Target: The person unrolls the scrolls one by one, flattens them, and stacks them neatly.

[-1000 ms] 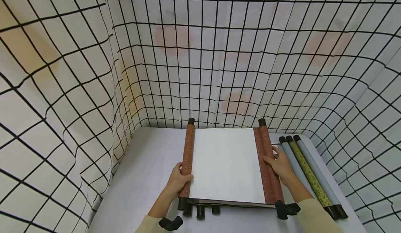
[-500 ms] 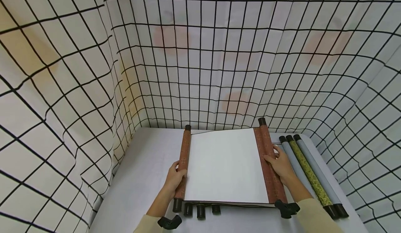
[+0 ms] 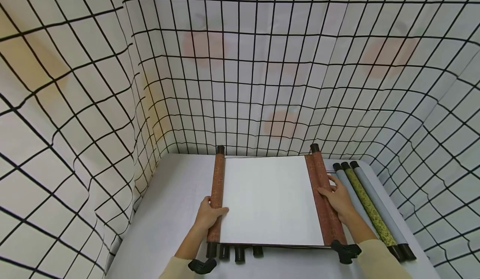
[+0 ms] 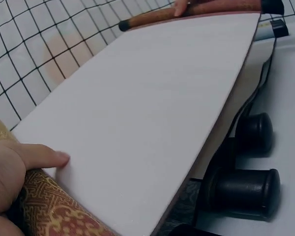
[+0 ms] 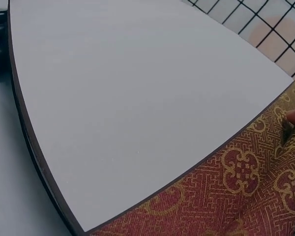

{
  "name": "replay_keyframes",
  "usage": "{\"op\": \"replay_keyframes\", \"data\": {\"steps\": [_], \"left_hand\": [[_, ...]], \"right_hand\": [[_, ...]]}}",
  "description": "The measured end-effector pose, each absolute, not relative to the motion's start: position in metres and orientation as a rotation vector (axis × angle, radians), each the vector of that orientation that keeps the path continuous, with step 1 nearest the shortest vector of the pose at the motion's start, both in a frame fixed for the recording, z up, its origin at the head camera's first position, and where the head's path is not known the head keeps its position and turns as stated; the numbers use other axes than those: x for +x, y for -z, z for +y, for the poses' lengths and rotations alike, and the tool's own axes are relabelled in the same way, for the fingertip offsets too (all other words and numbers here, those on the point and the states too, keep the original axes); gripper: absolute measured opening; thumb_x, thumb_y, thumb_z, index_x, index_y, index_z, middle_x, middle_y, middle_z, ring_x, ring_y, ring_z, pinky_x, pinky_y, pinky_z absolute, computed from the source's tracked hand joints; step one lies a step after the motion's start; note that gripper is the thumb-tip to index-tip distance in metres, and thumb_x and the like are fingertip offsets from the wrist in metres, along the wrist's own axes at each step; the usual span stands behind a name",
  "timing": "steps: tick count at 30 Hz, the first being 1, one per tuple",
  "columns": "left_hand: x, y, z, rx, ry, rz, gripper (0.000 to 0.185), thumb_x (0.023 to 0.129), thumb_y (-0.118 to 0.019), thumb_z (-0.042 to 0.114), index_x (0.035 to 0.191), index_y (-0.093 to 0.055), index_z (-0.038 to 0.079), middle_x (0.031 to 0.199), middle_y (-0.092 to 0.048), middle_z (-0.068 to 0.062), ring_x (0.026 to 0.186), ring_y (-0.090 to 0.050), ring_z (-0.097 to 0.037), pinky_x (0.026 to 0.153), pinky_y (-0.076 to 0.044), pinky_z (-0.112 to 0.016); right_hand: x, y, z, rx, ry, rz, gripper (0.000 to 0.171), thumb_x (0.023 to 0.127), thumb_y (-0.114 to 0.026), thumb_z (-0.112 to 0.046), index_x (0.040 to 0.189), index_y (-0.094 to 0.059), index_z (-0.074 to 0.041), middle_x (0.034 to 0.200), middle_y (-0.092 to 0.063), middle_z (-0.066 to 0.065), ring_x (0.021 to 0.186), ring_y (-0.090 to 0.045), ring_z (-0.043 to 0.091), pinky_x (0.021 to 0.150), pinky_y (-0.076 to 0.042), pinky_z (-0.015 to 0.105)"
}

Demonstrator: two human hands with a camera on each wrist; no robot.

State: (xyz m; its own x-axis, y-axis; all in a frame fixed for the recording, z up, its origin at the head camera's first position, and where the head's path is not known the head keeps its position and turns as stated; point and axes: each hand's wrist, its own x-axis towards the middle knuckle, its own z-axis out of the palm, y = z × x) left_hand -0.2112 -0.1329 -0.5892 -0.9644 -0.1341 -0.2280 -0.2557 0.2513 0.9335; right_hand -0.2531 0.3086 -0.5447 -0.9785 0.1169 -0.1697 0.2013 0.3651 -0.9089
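Observation:
A hanging scroll (image 3: 270, 199) lies partly unrolled, its white sheet facing up between two rollers wrapped in red-brown, gold-patterned cloth with black end caps. My left hand (image 3: 206, 215) grips the left roller (image 3: 218, 179), and its thumb rests on the edge of the white sheet, as the left wrist view also shows. Around the right roller (image 3: 321, 170) curl the fingers of my right hand (image 3: 339, 199), the thumb on the patterned cloth band (image 5: 201, 196). The left wrist view shows the near edge of the sheet raised above other material beneath it.
Several black end caps (image 3: 240, 254) stick out from under the near edge. To the right lie a yellow-green rolled scroll (image 3: 369, 204) and two grey-blue ones, one of them the outer scroll (image 3: 382, 206). A black wire grid (image 3: 240, 79) surrounds the white table (image 3: 157, 212).
My left hand has carried the left roller to the left, and more white sheet shows between the rollers. My right hand has stayed nearly in place on the right roller.

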Motion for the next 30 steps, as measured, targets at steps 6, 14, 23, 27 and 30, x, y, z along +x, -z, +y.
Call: {"op": "replay_keyframes", "data": {"steps": [6, 14, 23, 27, 30], "left_hand": [[-0.212, 0.589, -0.138, -0.319, -1.943, 2.273, 0.063, 0.085, -0.071, 0.005, 0.142, -0.047, -0.011, 0.119, -0.062, -0.022, 0.102, -0.061, -0.034, 0.084, -0.052, -0.045], [-0.209, 0.586, -0.144, -0.331, -1.966, 2.268, 0.062, 0.083, -0.070, 0.002, 0.139, -0.051, -0.013, 0.109, -0.062, -0.020, 0.086, -0.060, -0.027, 0.068, -0.052, -0.036], [-0.210, 0.585, -0.148, -0.370, -1.941, 2.306, 0.066, 0.089, -0.062, 0.011, 0.147, -0.040, -0.013, 0.123, -0.060, -0.025, 0.099, -0.060, -0.031, 0.077, -0.051, -0.039], [-0.210, 0.588, -0.146, -0.385, -1.888, 2.351, 0.068, 0.092, -0.073, 0.023, 0.142, -0.043, -0.010, 0.119, -0.061, -0.022, 0.100, -0.061, -0.031, 0.084, -0.051, -0.044], [-0.209, 0.589, -0.147, -0.417, -1.824, 2.397, 0.079, 0.084, -0.088, 0.030, 0.139, -0.044, -0.008, 0.114, -0.061, -0.020, 0.098, -0.063, -0.032, 0.084, -0.052, -0.048]], "right_hand": [[-0.251, 0.544, 0.311, 0.291, 1.712, 2.532, 0.085, 0.102, -0.069, -0.026, 0.164, -0.015, -0.004, 0.134, -0.054, 0.029, 0.093, -0.063, 0.018, 0.075, -0.055, 0.036], [-0.252, 0.542, 0.314, 0.276, 1.680, 2.570, 0.085, 0.102, -0.069, -0.027, 0.164, -0.017, -0.001, 0.133, -0.054, 0.031, 0.094, -0.064, 0.020, 0.074, -0.055, 0.035], [-0.252, 0.542, 0.320, 0.276, 1.684, 2.571, 0.083, 0.103, -0.066, -0.026, 0.165, -0.016, -0.005, 0.136, -0.053, 0.031, 0.098, -0.064, 0.025, 0.074, -0.056, 0.038], [-0.251, 0.543, 0.321, 0.290, 1.688, 2.558, 0.085, 0.103, -0.067, -0.028, 0.166, -0.015, -0.005, 0.141, -0.049, 0.033, 0.106, -0.063, 0.034, 0.075, -0.056, 0.039], [-0.248, 0.543, 0.323, 0.302, 1.678, 2.555, 0.086, 0.103, -0.067, -0.031, 0.166, -0.015, -0.006, 0.146, -0.044, 0.034, 0.114, -0.059, 0.040, 0.077, -0.055, 0.039]]}}
